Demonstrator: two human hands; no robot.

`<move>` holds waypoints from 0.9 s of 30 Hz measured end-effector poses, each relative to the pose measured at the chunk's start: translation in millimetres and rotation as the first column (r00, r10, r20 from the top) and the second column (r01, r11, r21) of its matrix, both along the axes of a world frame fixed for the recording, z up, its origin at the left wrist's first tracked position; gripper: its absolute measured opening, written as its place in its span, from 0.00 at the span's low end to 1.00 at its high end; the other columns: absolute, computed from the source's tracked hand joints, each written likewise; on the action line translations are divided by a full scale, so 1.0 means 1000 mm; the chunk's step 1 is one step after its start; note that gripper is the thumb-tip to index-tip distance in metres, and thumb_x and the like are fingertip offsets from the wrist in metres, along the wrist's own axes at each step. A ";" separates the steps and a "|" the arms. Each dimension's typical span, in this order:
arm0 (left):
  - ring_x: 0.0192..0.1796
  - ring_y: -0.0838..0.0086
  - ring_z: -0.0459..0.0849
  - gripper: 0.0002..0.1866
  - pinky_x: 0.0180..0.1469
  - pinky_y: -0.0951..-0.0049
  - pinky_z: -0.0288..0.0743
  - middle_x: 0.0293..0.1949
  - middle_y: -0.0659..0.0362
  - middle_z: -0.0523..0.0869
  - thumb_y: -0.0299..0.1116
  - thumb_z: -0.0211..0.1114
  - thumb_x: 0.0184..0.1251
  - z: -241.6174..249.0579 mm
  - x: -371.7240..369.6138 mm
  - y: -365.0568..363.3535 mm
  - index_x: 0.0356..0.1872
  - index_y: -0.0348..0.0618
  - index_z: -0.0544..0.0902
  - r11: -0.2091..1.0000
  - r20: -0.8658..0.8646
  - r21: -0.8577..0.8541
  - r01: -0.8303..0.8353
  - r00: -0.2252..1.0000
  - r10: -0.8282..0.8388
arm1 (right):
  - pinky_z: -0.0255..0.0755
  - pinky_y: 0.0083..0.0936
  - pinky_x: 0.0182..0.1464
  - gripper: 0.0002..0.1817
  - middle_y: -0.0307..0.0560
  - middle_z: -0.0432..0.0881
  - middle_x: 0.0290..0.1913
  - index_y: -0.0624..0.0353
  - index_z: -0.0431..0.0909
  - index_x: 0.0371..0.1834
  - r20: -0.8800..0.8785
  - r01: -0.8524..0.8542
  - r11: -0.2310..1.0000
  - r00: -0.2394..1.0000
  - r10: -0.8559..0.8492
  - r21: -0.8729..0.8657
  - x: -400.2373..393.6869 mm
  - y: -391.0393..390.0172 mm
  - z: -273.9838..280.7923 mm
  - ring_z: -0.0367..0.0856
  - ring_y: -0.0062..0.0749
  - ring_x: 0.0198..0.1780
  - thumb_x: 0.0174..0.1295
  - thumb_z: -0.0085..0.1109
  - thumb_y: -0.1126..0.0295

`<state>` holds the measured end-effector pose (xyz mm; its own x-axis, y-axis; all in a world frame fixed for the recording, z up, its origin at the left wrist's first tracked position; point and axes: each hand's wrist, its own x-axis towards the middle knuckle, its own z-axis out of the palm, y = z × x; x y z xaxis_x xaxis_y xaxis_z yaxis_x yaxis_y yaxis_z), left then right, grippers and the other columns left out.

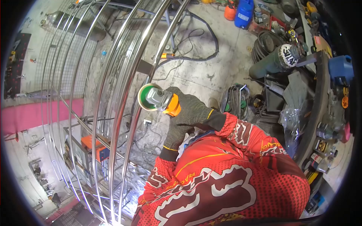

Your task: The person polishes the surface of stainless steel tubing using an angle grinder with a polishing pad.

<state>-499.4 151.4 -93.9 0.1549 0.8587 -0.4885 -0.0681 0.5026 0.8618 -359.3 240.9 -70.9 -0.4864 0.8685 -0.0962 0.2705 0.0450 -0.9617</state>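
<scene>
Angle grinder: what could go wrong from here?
The disc of the angle grinder sits right by a polished tube, so it might catch and kick or gouge the finish. The right glove is close behind the grinder's head; a forward slip could snag its knit. The thick black cable could trip someone.

Strong fisheye curve, black corners — white glare along chrome tubes

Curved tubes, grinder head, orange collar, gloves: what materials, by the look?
Curved tubes: polished metal, likely stainless; long mirror-like highlights, though chrome plating could look alike.
Grinder head: silver-grey metal, perhaps cast aluminium, from its colour and sheen.
Orange collar: probably moulded plastic, going by the solid bright colour.
Gloves: matte grey knit fabric, yellow-edged cuffs; fibre can't be told.
</scene>
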 end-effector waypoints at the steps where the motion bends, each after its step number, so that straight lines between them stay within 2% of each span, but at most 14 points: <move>1: 0.29 0.71 0.85 0.15 0.30 0.70 0.80 0.33 0.56 0.85 0.25 0.71 0.60 -0.001 -0.001 -0.001 0.47 0.34 0.82 1.000 0.005 0.001 -0.009 1.000 0.008 | 0.80 0.45 0.51 0.46 0.60 0.85 0.49 0.57 0.63 0.69 0.014 -0.032 0.999 0.999 0.031 0.024 -0.002 0.000 0.003 0.87 0.60 0.49 0.49 0.77 0.55; 3: 0.29 0.71 0.85 0.14 0.29 0.71 0.80 0.33 0.55 0.85 0.25 0.71 0.60 -0.003 -0.004 -0.001 0.47 0.34 0.81 0.999 -0.044 0.031 0.037 0.998 -0.035 | 0.79 0.46 0.51 0.45 0.63 0.85 0.48 0.56 0.63 0.68 0.013 -0.029 1.000 1.000 0.029 0.002 -0.001 0.003 0.013 0.86 0.62 0.50 0.47 0.77 0.56; 5: 0.28 0.72 0.85 0.15 0.28 0.72 0.79 0.33 0.55 0.85 0.27 0.72 0.60 0.010 0.001 0.007 0.47 0.35 0.82 1.000 0.042 -0.013 -0.021 0.999 0.022 | 0.79 0.48 0.52 0.45 0.65 0.85 0.47 0.55 0.63 0.67 0.019 -0.029 0.999 0.999 0.030 -0.018 0.001 0.011 0.025 0.85 0.64 0.50 0.46 0.76 0.58; 8: 0.25 0.73 0.82 0.18 0.24 0.73 0.77 0.31 0.57 0.83 0.33 0.75 0.60 0.032 0.016 0.025 0.47 0.38 0.81 0.998 0.147 0.024 -0.052 0.988 0.048 | 0.77 0.38 0.58 0.48 0.57 0.83 0.52 0.62 0.64 0.67 0.028 -0.043 0.998 0.999 0.044 -0.046 0.007 0.030 0.038 0.84 0.48 0.55 0.42 0.79 0.60; 9: 0.25 0.73 0.82 0.18 0.24 0.73 0.77 0.31 0.57 0.83 0.33 0.75 0.60 0.033 0.020 0.026 0.47 0.38 0.81 0.998 0.156 0.030 -0.062 0.986 0.056 | 0.77 0.38 0.58 0.48 0.57 0.83 0.52 0.62 0.64 0.67 0.037 -0.052 0.998 0.998 0.054 -0.040 0.007 0.035 0.040 0.84 0.48 0.55 0.42 0.79 0.60; 11: 0.24 0.72 0.81 0.18 0.24 0.72 0.76 0.32 0.58 0.83 0.34 0.75 0.60 0.036 0.025 0.029 0.48 0.39 0.81 0.988 0.224 0.093 -0.120 0.970 0.097 | 0.77 0.38 0.58 0.47 0.59 0.83 0.51 0.64 0.65 0.67 0.180 -0.131 0.991 0.976 0.124 0.026 0.008 0.042 0.052 0.84 0.49 0.54 0.42 0.78 0.60; 13: 0.26 0.72 0.82 0.18 0.25 0.72 0.76 0.33 0.57 0.83 0.34 0.75 0.61 0.041 0.027 0.025 0.48 0.40 0.80 0.988 0.288 0.059 -0.140 0.950 0.118 | 0.77 0.39 0.58 0.47 0.60 0.83 0.51 0.65 0.64 0.67 0.171 -0.172 0.985 0.970 0.171 -0.006 0.006 0.044 0.060 0.84 0.51 0.54 0.43 0.78 0.61; 15: 0.27 0.72 0.83 0.18 0.26 0.72 0.77 0.34 0.57 0.82 0.36 0.74 0.63 0.042 0.029 0.024 0.49 0.40 0.80 0.979 0.311 0.021 -0.203 0.932 0.186 | 0.77 0.41 0.57 0.44 0.61 0.83 0.51 0.65 0.67 0.65 0.183 -0.238 0.971 0.956 0.231 0.017 0.000 0.048 0.058 0.84 0.50 0.53 0.42 0.77 0.62; 16: 0.29 0.71 0.83 0.17 0.27 0.72 0.78 0.35 0.57 0.82 0.36 0.73 0.65 0.043 0.027 0.027 0.50 0.41 0.80 0.984 0.324 -0.004 -0.178 0.931 0.169 | 0.77 0.41 0.57 0.44 0.61 0.83 0.51 0.65 0.67 0.65 0.193 -0.241 0.970 0.953 0.232 0.021 -0.003 0.052 0.057 0.84 0.50 0.53 0.42 0.77 0.62; 19: 0.29 0.71 0.83 0.17 0.28 0.71 0.78 0.36 0.58 0.82 0.38 0.73 0.66 0.048 0.025 0.041 0.50 0.42 0.80 0.983 0.387 0.035 -0.180 0.909 0.152 | 0.82 0.37 0.40 0.41 0.60 0.85 0.39 0.66 0.71 0.57 0.013 -0.236 0.971 0.972 0.236 0.023 -0.010 0.068 0.058 0.88 0.46 0.37 0.38 0.78 0.61; 20: 0.30 0.70 0.83 0.17 0.29 0.70 0.79 0.36 0.58 0.82 0.39 0.71 0.67 0.048 0.021 0.045 0.51 0.44 0.79 0.984 0.407 0.027 -0.175 0.901 0.149 | 0.81 0.36 0.34 0.39 0.57 0.85 0.34 0.67 0.72 0.53 0.113 -0.254 0.963 0.958 0.263 -0.088 -0.013 0.076 0.063 0.87 0.40 0.31 0.37 0.78 0.62; 23: 0.30 0.70 0.83 0.15 0.30 0.69 0.79 0.37 0.58 0.83 0.39 0.69 0.69 0.038 0.010 0.052 0.51 0.45 0.79 0.983 0.434 0.047 -0.179 0.890 0.141 | 0.82 0.37 0.35 0.40 0.57 0.85 0.33 0.68 0.72 0.54 0.206 -0.255 0.967 0.946 0.249 0.004 -0.019 0.077 0.083 0.87 0.40 0.32 0.35 0.78 0.63; 25: 0.31 0.70 0.83 0.14 0.30 0.69 0.79 0.37 0.58 0.83 0.37 0.68 0.70 0.035 0.005 0.049 0.52 0.45 0.79 0.980 0.441 0.039 -0.193 0.884 0.156 | 0.82 0.36 0.36 0.43 0.58 0.85 0.33 0.69 0.72 0.55 0.253 -0.191 0.980 0.947 0.197 -0.046 -0.024 0.072 0.086 0.87 0.43 0.33 0.33 0.79 0.61; 27: 0.31 0.69 0.83 0.14 0.30 0.69 0.79 0.38 0.58 0.83 0.37 0.68 0.69 0.039 0.002 0.039 0.51 0.45 0.79 0.985 0.422 -0.017 -0.171 0.892 0.162 | 0.83 0.36 0.40 0.44 0.60 0.86 0.36 0.69 0.71 0.56 0.246 -0.270 0.962 0.930 0.274 -0.049 -0.027 0.070 0.071 0.87 0.48 0.37 0.32 0.79 0.59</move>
